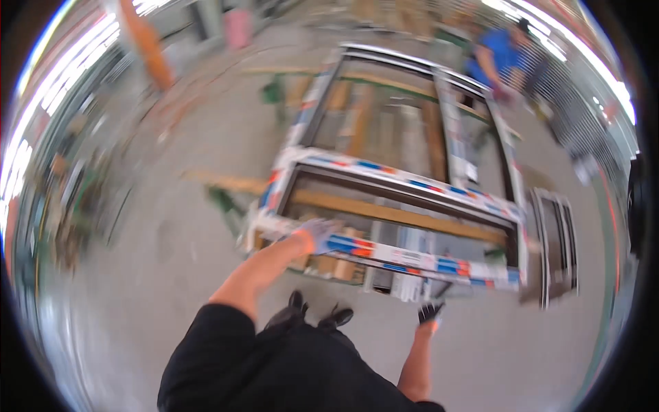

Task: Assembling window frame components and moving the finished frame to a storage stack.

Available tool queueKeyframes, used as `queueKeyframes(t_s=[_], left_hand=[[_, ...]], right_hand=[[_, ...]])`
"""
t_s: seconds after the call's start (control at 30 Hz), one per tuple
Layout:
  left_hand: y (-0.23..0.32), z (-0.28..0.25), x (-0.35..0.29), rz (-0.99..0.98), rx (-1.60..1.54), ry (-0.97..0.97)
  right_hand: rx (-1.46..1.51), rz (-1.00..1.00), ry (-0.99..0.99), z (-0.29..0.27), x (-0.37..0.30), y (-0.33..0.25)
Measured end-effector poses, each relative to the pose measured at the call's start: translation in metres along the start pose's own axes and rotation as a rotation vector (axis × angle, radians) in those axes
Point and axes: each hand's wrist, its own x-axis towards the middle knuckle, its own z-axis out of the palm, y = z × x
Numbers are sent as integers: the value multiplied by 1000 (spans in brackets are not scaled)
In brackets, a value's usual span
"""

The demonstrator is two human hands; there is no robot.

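A large window frame point(405, 255) with white rails, wrapped in film with blue and orange print, lies on wooden supports before me. It has one wide opening on the near side and two further off. My left hand point(319, 235), in a pale glove with an orange cuff, is closed over the near rail toward its left end, though motion smears the fingers. Below that rail, apart from it, is my right hand point(430, 312) in a dark glove. Its fingers are curled, and a dark slim thing point(445, 289) sticks up from them, too blurred to name.
Wooden beams point(398, 216) on green stands cross under the frame. Cartons point(345, 268) and pale profiles lie beneath it. A smaller frame point(555, 240) is at the right. A person in blue point(500, 58) works at the far right corner. An orange post point(145, 44) rises far left.
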Motion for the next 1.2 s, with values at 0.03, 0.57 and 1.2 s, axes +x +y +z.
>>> queueKeyframes(t_s=[0.03, 0.57, 1.2], left_hand=[[-15, 21, 13, -10, 39, -10], [-27, -17, 47, 115, 11, -132], [90, -5, -166, 303, 55, -218]], right_hand=[[63, 22, 64, 35, 20, -16], [-935, 261, 228, -16, -227, 213], [304, 292, 949, 34, -749, 381]])
